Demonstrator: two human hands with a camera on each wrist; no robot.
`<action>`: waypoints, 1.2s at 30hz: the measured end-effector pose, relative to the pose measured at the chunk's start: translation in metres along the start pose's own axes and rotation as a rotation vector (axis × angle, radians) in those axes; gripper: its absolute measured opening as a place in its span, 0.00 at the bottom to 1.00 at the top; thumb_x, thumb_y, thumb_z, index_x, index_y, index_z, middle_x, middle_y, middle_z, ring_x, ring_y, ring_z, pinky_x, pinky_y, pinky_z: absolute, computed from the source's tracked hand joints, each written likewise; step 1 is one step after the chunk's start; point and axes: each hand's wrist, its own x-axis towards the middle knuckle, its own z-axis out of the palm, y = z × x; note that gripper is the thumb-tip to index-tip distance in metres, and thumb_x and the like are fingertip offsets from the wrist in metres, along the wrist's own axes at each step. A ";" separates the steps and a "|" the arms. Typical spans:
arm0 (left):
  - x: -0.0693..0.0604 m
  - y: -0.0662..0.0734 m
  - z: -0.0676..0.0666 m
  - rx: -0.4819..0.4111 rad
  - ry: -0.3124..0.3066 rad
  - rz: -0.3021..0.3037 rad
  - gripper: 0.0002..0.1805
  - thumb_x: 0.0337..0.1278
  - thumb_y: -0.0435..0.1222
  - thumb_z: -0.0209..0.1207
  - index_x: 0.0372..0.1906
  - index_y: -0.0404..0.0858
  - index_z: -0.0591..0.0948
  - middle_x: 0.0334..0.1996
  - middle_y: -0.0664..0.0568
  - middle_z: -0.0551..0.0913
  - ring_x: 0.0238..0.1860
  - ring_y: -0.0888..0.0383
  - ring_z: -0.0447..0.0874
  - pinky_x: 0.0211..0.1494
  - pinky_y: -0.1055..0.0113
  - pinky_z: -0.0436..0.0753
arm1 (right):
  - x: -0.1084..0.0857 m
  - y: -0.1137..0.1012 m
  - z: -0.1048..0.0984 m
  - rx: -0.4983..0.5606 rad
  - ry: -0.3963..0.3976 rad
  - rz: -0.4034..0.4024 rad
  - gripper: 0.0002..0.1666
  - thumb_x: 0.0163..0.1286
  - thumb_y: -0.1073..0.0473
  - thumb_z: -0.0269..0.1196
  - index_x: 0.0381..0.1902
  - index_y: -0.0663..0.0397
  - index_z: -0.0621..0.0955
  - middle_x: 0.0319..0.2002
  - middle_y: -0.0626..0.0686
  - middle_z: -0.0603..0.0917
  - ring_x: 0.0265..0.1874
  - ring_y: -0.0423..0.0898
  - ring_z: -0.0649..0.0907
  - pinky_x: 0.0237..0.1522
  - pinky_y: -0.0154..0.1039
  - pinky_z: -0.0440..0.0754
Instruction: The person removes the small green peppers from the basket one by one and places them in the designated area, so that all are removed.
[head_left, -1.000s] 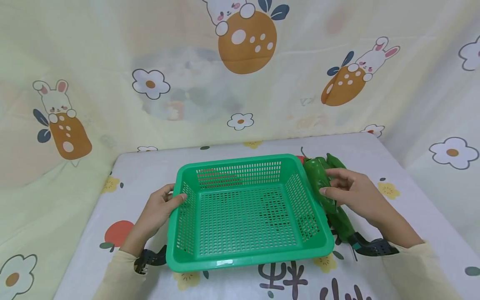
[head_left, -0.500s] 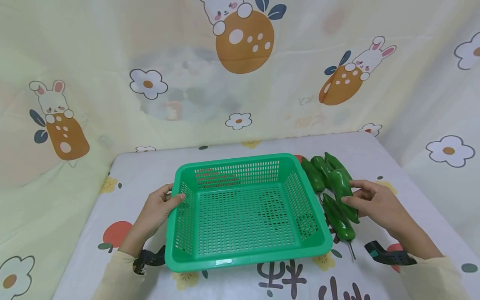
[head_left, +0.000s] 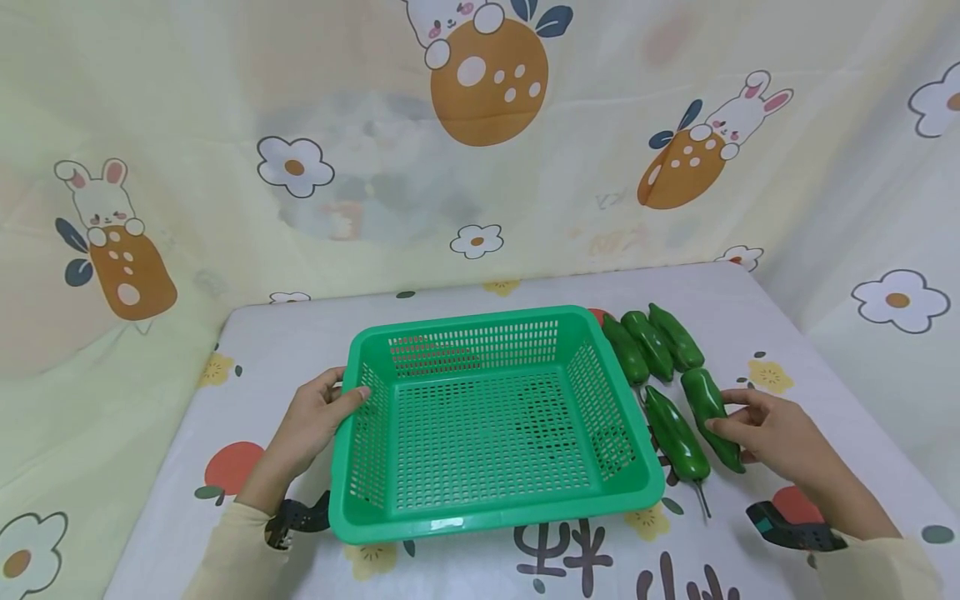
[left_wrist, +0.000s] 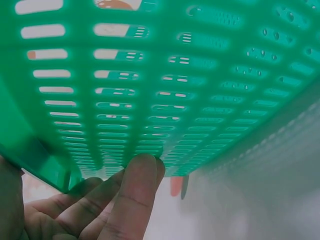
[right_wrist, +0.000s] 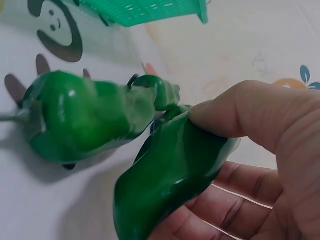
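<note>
A green plastic basket [head_left: 487, 521] with slotted walls and nothing inside stands mid-table. My left hand [head_left: 321, 417] grips its left rim, thumb over the edge and fingers against the outer wall [left_wrist: 150, 110]. To the basket's right, my right hand [head_left: 776, 433] holds a green pepper [head_left: 711, 412] between thumb and fingers; in the right wrist view this pepper [right_wrist: 170, 170] is tilted. Beside it lies another green pepper [head_left: 677, 435], its stem pointing to the front. Several more green peppers [head_left: 648, 344] lie in a row behind, one close against the basket's right side.
A pale tablecloth [head_left: 562, 575] with printed fruit, flowers and characters covers the table. Behind it hangs a curtain [head_left: 390, 242] with rabbit and flower prints. Each wrist wears a black strap, the right strap [head_left: 795, 529] near the table's right front.
My right hand has carried the pepper from beside the basket's right rim rightward and toward the front, uncovering the other peppers. The left hand and the basket have stayed put.
</note>
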 end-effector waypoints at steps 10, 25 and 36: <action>0.000 -0.001 -0.001 -0.011 -0.006 0.002 0.26 0.75 0.38 0.59 0.70 0.30 0.72 0.43 0.34 0.89 0.32 0.47 0.93 0.35 0.58 0.93 | 0.004 0.016 0.008 -0.011 -0.028 0.020 0.40 0.74 0.50 0.66 0.70 0.74 0.68 0.38 0.54 0.86 0.29 0.47 0.82 0.29 0.38 0.85; 0.000 -0.001 -0.001 -0.024 -0.004 -0.006 0.26 0.74 0.38 0.60 0.70 0.31 0.72 0.43 0.34 0.88 0.32 0.47 0.93 0.35 0.57 0.93 | 0.008 0.018 0.014 -0.083 -0.032 0.016 0.39 0.73 0.49 0.66 0.66 0.76 0.71 0.34 0.53 0.85 0.28 0.46 0.81 0.25 0.38 0.83; 0.000 -0.001 -0.002 -0.036 -0.016 0.003 0.28 0.75 0.38 0.59 0.72 0.30 0.70 0.44 0.34 0.88 0.32 0.47 0.93 0.36 0.57 0.93 | 0.007 0.013 0.014 -0.128 -0.017 0.035 0.42 0.75 0.44 0.64 0.67 0.77 0.70 0.36 0.57 0.84 0.27 0.47 0.80 0.25 0.39 0.79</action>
